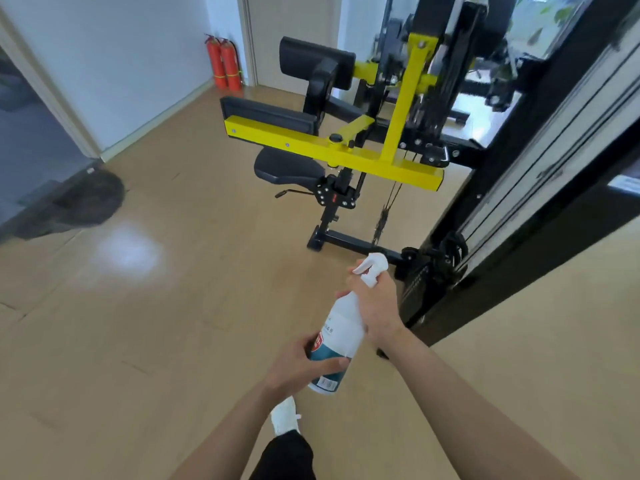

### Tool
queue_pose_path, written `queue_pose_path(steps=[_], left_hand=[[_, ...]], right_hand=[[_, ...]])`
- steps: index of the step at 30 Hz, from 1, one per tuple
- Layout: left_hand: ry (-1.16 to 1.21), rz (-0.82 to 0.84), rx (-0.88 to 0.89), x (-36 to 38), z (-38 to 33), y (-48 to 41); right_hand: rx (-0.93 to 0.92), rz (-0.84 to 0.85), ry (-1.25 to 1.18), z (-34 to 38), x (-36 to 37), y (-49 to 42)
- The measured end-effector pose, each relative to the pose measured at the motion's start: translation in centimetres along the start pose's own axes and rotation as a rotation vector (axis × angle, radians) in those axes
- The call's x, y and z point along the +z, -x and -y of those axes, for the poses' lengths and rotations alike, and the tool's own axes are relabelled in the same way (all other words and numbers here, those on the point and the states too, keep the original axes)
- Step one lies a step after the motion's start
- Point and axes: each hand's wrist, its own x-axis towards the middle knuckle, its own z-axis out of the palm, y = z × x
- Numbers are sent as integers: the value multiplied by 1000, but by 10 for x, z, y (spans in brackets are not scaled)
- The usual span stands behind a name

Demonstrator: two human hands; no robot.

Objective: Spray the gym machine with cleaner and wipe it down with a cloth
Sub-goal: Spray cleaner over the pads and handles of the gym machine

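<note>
Fingers of both hands grip the spray bottle, left hand at its base, right hand at its neck, just short of the gym machine; spraying looks next, needing the nozzle raised toward it.

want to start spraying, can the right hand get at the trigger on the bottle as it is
Probably yes: the right hand grips the neck of the bottle just under the white trigger, with nothing between; the left hand holds the base.
</note>
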Motion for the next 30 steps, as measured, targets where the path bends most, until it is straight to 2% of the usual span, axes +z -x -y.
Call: queue_pose_path(steps=[11,16,20,24,30], left_hand=[[13,-7,13,-186,-126,-167],[-15,-70,80,-252,-181,-254],[-90,-98,77,-297,-211,-328],[-116,-68,28,-333,-226,-380],[-123,81,-25,-386,-242,-426]], right_hand=[[-77,-57,-22,124,158,-198],[-128,-92,-85,176,206,-294],[-92,-95,-59,201,237,-375],[-51,-166,-25,213,263,-427],[-40,-187,-48,220,298,-467]])
